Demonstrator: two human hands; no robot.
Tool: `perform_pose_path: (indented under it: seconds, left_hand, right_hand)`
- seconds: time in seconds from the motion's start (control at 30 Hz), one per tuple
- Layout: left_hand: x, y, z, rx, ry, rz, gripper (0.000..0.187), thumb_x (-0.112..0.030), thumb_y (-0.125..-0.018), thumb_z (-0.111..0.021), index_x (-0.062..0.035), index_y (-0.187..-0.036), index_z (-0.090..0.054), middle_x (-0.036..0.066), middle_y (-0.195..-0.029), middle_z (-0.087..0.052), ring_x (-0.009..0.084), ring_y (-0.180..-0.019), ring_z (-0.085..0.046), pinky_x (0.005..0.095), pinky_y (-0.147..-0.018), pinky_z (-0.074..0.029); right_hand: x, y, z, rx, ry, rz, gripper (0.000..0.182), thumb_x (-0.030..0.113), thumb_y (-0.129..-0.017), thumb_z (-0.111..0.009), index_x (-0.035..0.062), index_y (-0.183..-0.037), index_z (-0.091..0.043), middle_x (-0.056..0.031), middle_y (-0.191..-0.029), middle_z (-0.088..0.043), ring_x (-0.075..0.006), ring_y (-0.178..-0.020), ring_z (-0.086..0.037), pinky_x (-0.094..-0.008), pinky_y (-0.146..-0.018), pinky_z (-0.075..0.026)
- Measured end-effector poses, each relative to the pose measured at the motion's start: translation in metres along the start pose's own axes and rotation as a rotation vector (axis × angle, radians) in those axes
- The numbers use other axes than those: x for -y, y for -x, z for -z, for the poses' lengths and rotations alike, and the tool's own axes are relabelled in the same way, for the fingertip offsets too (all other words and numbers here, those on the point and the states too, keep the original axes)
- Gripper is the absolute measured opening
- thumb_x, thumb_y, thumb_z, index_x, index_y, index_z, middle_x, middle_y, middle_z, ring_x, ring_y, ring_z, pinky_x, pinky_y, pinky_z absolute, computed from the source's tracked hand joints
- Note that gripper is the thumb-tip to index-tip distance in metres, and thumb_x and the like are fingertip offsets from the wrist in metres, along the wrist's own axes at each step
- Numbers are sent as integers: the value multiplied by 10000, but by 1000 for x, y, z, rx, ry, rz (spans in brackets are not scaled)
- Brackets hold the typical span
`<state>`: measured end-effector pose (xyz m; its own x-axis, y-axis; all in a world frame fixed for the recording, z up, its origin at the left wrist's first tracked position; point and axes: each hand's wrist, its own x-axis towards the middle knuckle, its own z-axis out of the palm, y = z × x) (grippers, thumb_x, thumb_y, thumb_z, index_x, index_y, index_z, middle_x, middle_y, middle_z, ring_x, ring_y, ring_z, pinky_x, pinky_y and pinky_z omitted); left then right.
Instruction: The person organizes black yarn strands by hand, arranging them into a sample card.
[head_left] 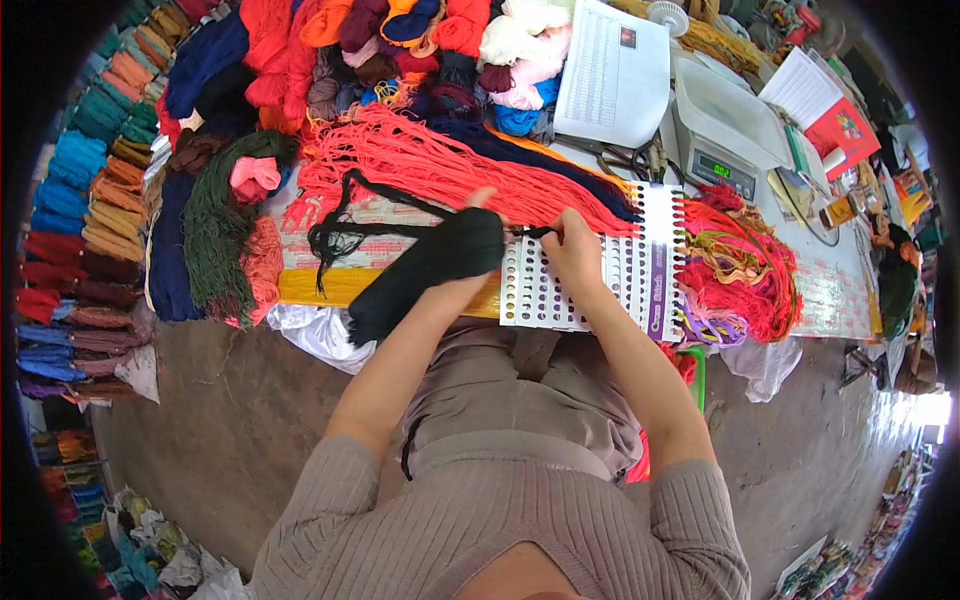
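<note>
Black yarn (430, 265) hangs as a thick hank over the left hand (470, 240), draped across the wrist and down toward the lap, with a thin loose strand (345, 235) trailing off to the left over the table edge. Behind it, a large heap of red yarn (440, 165) fans across the table (830, 290), and further back lie mixed skeins (400, 50) in many colours.

The white card (600, 270), punched with rows of holes, lies flat in front of the person, its right edge against a tangle of red and yellow threads (740, 265). The left hand is closed around the hank, only fingertips showing above it. The right hand (572, 250) rests on the card with fingers pinched on a short black end near the top row of holes.

To do this well, I judge the hank should stay bunched on the left wrist so no loops slip, while the right hand keeps the strand taut and short, aimed squarely at one hole. Pressing the card flat with the heel of the hand would stop it sliding.
</note>
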<state>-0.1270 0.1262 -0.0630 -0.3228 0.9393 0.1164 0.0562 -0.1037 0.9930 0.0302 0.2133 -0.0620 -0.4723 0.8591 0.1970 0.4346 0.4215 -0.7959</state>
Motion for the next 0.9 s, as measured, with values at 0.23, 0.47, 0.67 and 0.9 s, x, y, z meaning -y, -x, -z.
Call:
perform_pose_path:
  seconds: [0.23,0.47,0.67,0.9]
  left_hand:
    - [-5,2,41,-11,-395,-112,435,-4,-813,-499,-52,-1242,-442,44,-817,-597,112,-704,-565,217,-669,-458]
    - [-9,-4,18,-78,-395,-102,384,50,-732,-594,-20,-1101,-511,90,-848,-620,175,-737,-611,256,-666,-483]
    - [12,-10,9,108,-886,-222,357,-49,-769,-566,-6,-1114,-482,96,-860,-626,202,-785,-617,280,-694,-469]
    - [6,-17,2,219,-761,-230,324,-84,-765,-535,-29,-1081,-490,73,-800,-584,184,-751,-594,270,-653,-462]
  right_hand:
    - [15,1,2,121,333,172,336,254,-722,-628,61,-952,-477,-134,-858,-552,-333,-710,-595,-431,-613,-461]
    - [15,0,-3,148,403,249,409,334,-712,-648,71,-983,-491,-115,-901,-556,-321,-712,-597,-424,-610,-464]
    - [20,1,0,163,402,201,402,319,-718,-638,71,-1002,-499,-119,-909,-558,-320,-721,-598,-423,-645,-461]
    - [18,0,-1,129,347,192,374,306,-705,-645,78,-968,-508,-114,-885,-560,-307,-715,-602,-427,-600,-467]
